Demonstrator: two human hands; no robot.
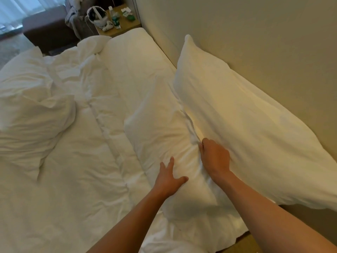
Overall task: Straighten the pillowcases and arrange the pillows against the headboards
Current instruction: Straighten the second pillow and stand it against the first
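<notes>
— Where are the pillows?
— One large white pillow (246, 125) leans on the beige headboard (255, 42); a smaller white pillow (164, 128) lies flat beside it.
— Your hands?
— My right hand (215, 157) is fisted on its seam; my left hand (168, 178) rests on it, fingers spread.

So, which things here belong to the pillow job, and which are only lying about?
Belong to the job:
- front pillow, under both hands
- back pillow, leaning on the headboard
- left hand, open
- right hand, gripping cloth

Only lying about:
- crumpled duvet
- nightstand with water bottle, headset
- dark sofa
</notes>
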